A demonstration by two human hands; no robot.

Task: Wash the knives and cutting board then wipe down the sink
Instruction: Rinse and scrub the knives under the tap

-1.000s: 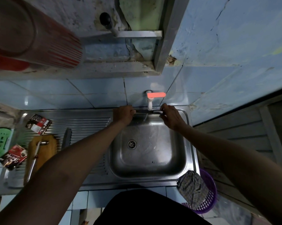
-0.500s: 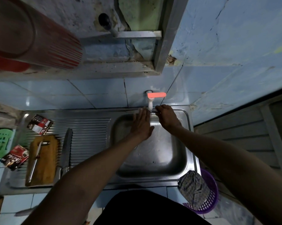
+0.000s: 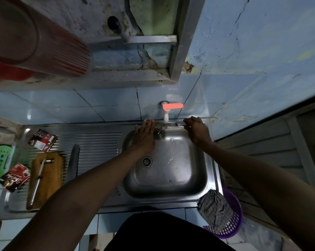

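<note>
At the back rim of the sink [image 3: 210,178], under the tap [image 3: 166,115], the right hand [image 3: 196,132] grips a knife [image 3: 173,124] by its handle while the left hand [image 3: 144,137], flat with fingers straight, rubs along the blade. A slip on wet steel could cut those fingers. Left of the sink, the cutting board [image 3: 49,180] carries a second knife [image 3: 38,180], a third [image 3: 73,160] just beside it; a careless elbow could knock them.

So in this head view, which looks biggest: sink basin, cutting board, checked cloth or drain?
1. Sink basin
2. Cutting board
3. Checked cloth, though it lies nearer the camera, so its place against the board is unsure
4. Drain
</note>
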